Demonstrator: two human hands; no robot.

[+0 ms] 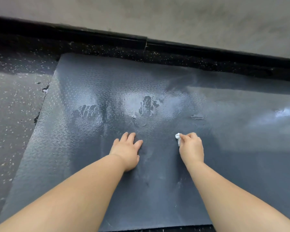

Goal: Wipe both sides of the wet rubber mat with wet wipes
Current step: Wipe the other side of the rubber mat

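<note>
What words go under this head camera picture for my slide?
Left hand rests flat on the wet rubber mat while the right hand pinches a white wet wipe.

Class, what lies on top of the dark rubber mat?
A flat left hand, and a right hand pinching a crumpled white wet wipe. The mat hides the floor beneath.
</note>
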